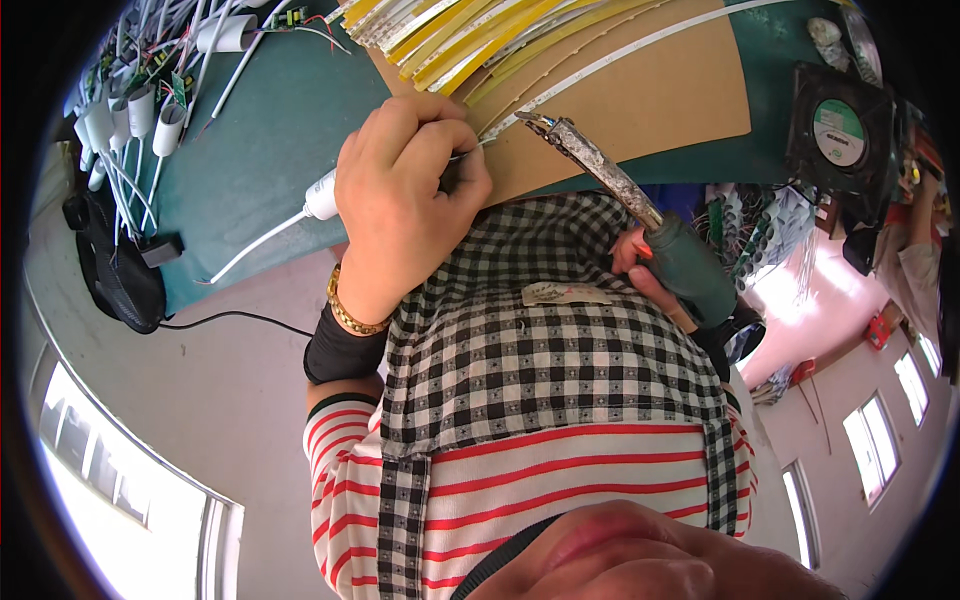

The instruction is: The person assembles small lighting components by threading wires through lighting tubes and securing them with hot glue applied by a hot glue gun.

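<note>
The white casing [321, 196] in my left fingers [392, 135] looks like smooth plastic with a soft sheen, and its cable [258, 246] has a smooth plastic skin. On my soldering iron [600, 172] the metal barrel is rough, blotched and dull; the dark green handle [695, 268] looks like matt plastic. My checked apron [560, 370] is matt woven cloth, my striped shirt [570, 470] soft cloth, my bracelet [343, 305] glossy gold-coloured metal. The green worktop [260, 170] is smooth and matt. The brown board [650, 85] is flat and matt, cardboard or wood fibre, I can't tell. The fan frame [808, 120] looks like dark plastic.
</note>
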A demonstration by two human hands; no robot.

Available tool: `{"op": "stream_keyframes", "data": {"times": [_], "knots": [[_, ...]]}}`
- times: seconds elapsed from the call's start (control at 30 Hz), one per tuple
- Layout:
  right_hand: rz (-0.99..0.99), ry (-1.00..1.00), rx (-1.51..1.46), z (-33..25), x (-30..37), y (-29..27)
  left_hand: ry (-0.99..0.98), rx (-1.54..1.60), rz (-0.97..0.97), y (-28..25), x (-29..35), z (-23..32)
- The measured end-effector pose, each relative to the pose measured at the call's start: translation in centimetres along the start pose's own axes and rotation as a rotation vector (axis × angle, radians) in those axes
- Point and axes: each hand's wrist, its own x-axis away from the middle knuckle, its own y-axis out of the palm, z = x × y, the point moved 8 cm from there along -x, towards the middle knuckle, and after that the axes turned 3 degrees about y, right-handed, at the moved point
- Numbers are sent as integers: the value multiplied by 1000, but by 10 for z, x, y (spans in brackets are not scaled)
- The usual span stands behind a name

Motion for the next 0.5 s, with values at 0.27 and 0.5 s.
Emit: {"op": "stream_keyframes", "data": {"times": [0.27, 0.5], "knots": [[-25, 10, -209, -14, -2, -1, 136, -39, 3, -1, 2, 2], [-243, 7, -90, -20, -5, -2, 196, -39, 9, 0, 2, 5]]}}
